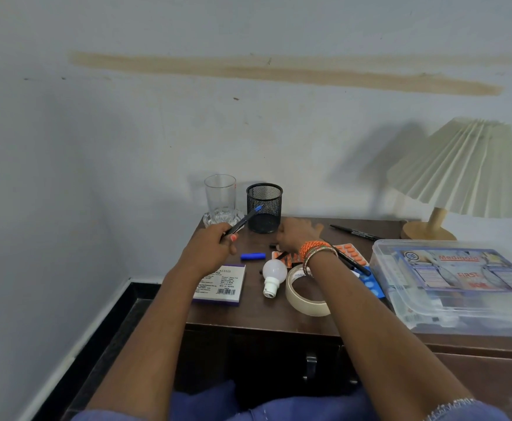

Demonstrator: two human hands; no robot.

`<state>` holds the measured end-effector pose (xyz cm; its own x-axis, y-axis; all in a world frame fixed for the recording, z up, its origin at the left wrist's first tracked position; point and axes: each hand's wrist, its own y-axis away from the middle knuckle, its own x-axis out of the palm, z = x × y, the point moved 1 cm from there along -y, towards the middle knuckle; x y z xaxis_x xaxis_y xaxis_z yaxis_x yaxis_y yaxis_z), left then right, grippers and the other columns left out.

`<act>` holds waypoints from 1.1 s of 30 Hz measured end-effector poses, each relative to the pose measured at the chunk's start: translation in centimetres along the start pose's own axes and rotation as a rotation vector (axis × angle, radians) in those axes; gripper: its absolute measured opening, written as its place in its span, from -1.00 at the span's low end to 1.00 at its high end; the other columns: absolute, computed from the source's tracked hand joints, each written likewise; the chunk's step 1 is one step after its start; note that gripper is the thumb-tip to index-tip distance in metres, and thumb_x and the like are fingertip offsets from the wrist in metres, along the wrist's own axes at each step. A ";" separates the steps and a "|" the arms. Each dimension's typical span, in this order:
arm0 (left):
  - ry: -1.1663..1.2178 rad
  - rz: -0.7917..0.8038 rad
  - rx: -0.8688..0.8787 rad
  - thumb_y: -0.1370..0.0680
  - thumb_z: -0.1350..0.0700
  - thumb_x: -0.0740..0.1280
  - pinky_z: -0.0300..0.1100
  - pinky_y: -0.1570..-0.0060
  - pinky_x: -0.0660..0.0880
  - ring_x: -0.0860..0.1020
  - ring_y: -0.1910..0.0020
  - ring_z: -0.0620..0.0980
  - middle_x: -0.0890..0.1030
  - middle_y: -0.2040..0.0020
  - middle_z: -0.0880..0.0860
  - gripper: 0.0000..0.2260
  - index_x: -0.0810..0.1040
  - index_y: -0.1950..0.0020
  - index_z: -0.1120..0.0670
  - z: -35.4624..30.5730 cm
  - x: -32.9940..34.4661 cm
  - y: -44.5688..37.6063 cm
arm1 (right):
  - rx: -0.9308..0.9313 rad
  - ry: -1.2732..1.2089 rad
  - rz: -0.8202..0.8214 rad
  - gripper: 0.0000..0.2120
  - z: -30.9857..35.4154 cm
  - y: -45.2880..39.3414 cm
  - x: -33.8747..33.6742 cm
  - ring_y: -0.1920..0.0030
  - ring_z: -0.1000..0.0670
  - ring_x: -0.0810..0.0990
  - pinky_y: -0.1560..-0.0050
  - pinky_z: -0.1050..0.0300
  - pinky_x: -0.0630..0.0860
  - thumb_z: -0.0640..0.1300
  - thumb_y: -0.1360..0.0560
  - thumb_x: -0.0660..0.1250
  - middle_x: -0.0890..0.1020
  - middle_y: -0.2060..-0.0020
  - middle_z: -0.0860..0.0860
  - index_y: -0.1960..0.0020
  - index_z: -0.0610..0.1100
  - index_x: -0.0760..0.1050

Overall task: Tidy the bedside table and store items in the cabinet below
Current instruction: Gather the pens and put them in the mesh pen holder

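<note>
One blue-tipped pen (242,221) pinched in the left hand (215,247) hovers just short of the mesh pen cup (264,208), so a sloppy poke probably tips it into the glass (220,196), while the right hand (294,235)'s grip can't be made out.

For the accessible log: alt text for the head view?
Left hand holds a blue-tipped pen toward a black mesh pen cup; right hand reaches across a cluttered bedside table with bulb, tape roll and first-aid box.
</note>
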<state>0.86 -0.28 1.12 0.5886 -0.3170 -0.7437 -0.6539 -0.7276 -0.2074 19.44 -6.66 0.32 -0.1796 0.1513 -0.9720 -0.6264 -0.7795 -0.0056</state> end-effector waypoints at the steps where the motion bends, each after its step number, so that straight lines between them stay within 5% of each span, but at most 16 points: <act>1: 0.001 -0.001 0.001 -0.61 0.08 0.18 -0.08 0.16 0.47 0.48 0.32 -0.08 0.62 0.22 -0.07 -0.86 0.51 -0.05 0.05 0.0 0.0 0.0 | -0.002 -0.016 -0.007 -0.79 -0.1 -0.1 0.0 -0.29 -0.16 0.41 -0.39 -0.24 0.12 -0.12 -0.50 0.30 0.54 -0.18 -0.12 -0.13 -0.09 0.51; 6: -0.001 0.001 0.003 -0.62 0.09 0.18 -0.16 0.22 0.42 0.47 0.32 -0.10 0.61 0.22 -0.07 -0.86 0.51 -0.08 0.06 -0.1 0.1 0.0 | -0.027 -0.100 0.015 -0.89 -0.3 0.0 -0.2 -0.20 -0.12 0.49 -0.38 -0.24 0.09 -0.15 -0.47 0.37 0.60 -0.08 -0.07 0.01 -0.08 0.50; 11: -0.008 0.064 -0.025 -0.61 0.09 0.18 0.03 0.07 0.56 0.56 0.22 0.00 0.62 0.24 -0.07 -0.88 0.51 0.01 0.03 -0.1 0.3 0.1 | -0.059 -0.187 0.012 -0.84 -0.7 0.1 -0.6 -0.16 -0.12 0.51 -0.39 -0.23 0.15 -0.17 -0.45 0.37 0.61 -0.02 -0.08 0.26 -0.06 0.42; 20: -0.093 0.117 -0.072 -0.62 0.10 0.15 -0.01 0.02 0.47 0.54 0.04 0.14 0.58 0.02 0.16 -0.82 0.49 -0.11 0.11 -0.2 1.1 0.1 | -0.096 -0.302 0.068 -0.84 -1.0 -0.4 -0.5 -0.09 -0.11 0.56 -0.29 -0.08 0.38 -0.18 -0.43 0.42 0.62 0.06 -0.08 0.27 -0.08 0.46; 27: -0.146 0.130 -0.080 -0.61 0.09 0.16 -0.05 0.01 0.44 0.52 -0.01 0.15 0.57 -0.05 0.17 -0.79 0.48 -0.18 0.12 -0.3 1.2 0.1 | -0.077 -0.226 -0.013 -0.80 -1.2 0.0 0.0 -0.17 -0.06 0.49 -0.42 -0.29 -0.08 -0.16 -0.47 0.33 0.63 -0.02 -0.02 0.31 -0.01 0.42; 33: -0.328 0.124 -0.123 -0.61 0.04 0.12 -0.06 0.05 0.46 0.52 0.02 0.09 0.56 -0.07 0.13 -0.77 0.45 -0.20 0.05 -0.3 1.6 0.2 | -0.031 -0.258 -0.107 -0.96 -1.7 -0.4 -0.4 -0.06 -0.10 0.53 -0.39 -0.28 0.01 -0.13 -0.46 0.25 0.57 0.13 -0.01 0.18 -0.05 0.44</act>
<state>1.84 -1.17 0.07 0.3113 -0.2099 -0.9268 -0.6370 -0.7698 -0.0397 21.02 -7.46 0.35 -0.3032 0.3805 -0.8737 -0.6293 -0.7684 -0.1163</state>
